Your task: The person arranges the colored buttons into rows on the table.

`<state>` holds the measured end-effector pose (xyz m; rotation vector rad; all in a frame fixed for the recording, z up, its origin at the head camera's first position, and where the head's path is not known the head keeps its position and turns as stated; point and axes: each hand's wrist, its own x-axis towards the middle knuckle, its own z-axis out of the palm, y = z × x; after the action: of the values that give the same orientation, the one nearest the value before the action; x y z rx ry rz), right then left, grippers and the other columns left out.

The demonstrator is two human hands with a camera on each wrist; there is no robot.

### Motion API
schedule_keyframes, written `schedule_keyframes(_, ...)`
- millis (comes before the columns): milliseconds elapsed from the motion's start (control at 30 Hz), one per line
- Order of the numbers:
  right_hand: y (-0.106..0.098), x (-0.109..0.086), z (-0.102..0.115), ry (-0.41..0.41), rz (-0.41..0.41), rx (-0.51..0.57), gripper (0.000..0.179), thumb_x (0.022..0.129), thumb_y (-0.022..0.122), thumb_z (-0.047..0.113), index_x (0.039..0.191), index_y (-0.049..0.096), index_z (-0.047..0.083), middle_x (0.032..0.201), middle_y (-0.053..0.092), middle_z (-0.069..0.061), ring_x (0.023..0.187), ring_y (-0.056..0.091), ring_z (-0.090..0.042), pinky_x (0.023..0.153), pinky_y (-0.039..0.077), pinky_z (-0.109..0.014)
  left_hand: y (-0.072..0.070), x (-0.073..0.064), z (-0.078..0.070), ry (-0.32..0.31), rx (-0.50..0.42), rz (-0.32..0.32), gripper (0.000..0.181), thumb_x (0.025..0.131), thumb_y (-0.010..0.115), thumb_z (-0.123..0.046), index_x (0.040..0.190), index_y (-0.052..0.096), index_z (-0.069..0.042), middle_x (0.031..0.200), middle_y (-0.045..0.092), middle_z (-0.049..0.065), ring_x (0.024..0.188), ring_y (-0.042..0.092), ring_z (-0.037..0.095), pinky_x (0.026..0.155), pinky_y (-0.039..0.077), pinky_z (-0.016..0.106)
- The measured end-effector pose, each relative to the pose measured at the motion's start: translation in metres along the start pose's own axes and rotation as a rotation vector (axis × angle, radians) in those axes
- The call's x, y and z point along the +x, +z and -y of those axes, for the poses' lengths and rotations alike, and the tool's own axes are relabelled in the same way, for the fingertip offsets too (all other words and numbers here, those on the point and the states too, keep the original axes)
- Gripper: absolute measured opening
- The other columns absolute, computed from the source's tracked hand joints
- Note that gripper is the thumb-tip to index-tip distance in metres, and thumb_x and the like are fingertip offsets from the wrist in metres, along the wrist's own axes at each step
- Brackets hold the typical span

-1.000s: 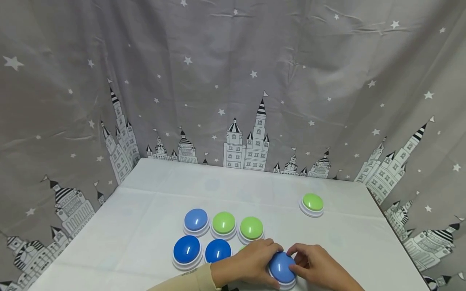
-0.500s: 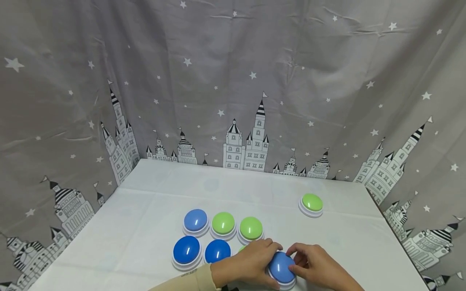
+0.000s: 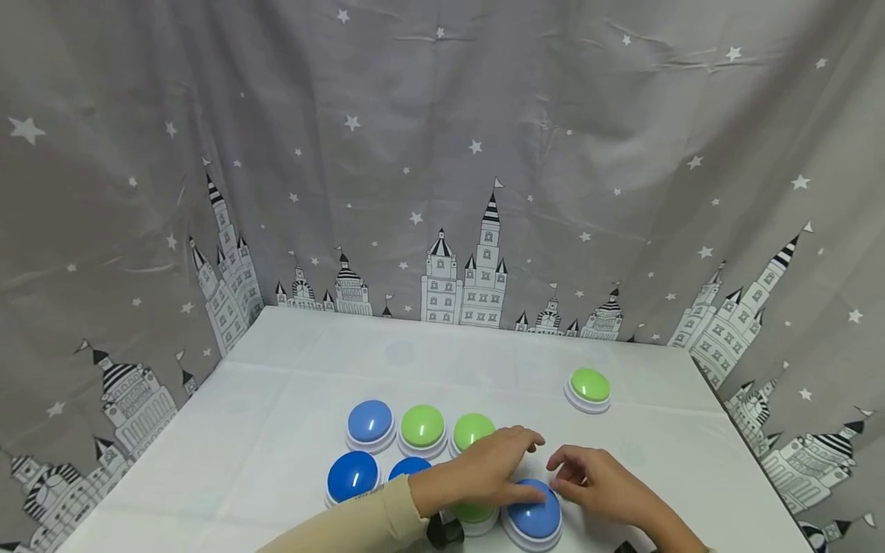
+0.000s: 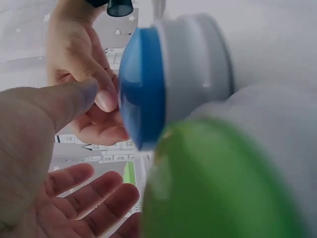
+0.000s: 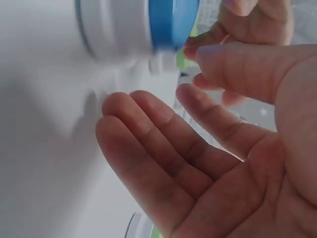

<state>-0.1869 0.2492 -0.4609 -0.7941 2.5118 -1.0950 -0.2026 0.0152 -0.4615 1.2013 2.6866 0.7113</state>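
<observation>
A light blue push button (image 3: 538, 516) on a round white base sits on the table at the front, between the two hands. My left hand (image 3: 489, 470) is lifted beside it, fingers loosely extended; its thumb overlaps the blue dome in the head view but stands apart from it in the left wrist view. On the other side my right hand (image 3: 603, 482) is off the button, relaxed, with nothing in its fingers (image 5: 143, 158). Beneath the left wrist a green push button (image 3: 474, 513) is partly hidden. That green dome (image 4: 218, 183) looms close in the left wrist view.
To the left stand a light blue button (image 3: 369, 422), two green buttons (image 3: 422, 426) and two dark blue buttons (image 3: 353, 476) in close rows. One more green button (image 3: 589, 385) sits apart at the back right. A grey castle-print curtain (image 3: 387, 153) hangs behind the white table (image 3: 276, 430).
Both hands have let go of the light blue button and moved apart from it, the left hand up and away, the right slightly upward. The button stays on the table.
</observation>
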Motion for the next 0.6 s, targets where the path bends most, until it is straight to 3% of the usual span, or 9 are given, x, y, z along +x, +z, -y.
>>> schedule_keyframes(233, -0.013, 0.005, -0.021, 0.017, -0.104, -0.092, 0.016, 0.093, 0.070, 0.018, 0.103, 0.066, 0.006, 0.081, 0.065, 0.007, 0.072, 0.059, -0.006, 0.062, 0.050, -0.025, -0.004, 0.022, 0.003, -0.024, 0.028, -0.058, 0.063, 0.088, 0.073, -0.046, 0.136, 0.051, -0.012, 0.119, 0.061, -0.002, 0.107, 0.056, 0.006, 0.086, 0.048, 0.020)
schedule_keyframes(467, -0.031, 0.010, -0.041, 0.085, -0.199, -0.114, 0.018, 0.091, 0.072, 0.015, 0.103, 0.066, 0.003, 0.084, 0.067, 0.004, 0.077, 0.061, -0.010, 0.066, 0.052, -0.027, -0.009, 0.055, 0.013, -0.054, 0.019, -0.065, 0.064, 0.086, 0.076, -0.041, 0.135, 0.052, -0.008, 0.119, 0.062, 0.004, 0.106, 0.060, 0.010, 0.085, 0.049, 0.021)
schedule_keyframes(600, -0.040, 0.017, -0.049, 0.110, -0.235, -0.132, 0.018, 0.090, 0.072, 0.014, 0.103, 0.066, 0.003, 0.086, 0.067, 0.002, 0.079, 0.062, -0.013, 0.069, 0.053, -0.029, -0.007, 0.073, 0.023, -0.095, -0.021, -0.105, 0.064, 0.086, 0.076, -0.038, 0.137, 0.052, -0.007, 0.122, 0.062, 0.006, 0.106, 0.060, 0.012, 0.085, 0.050, 0.022)
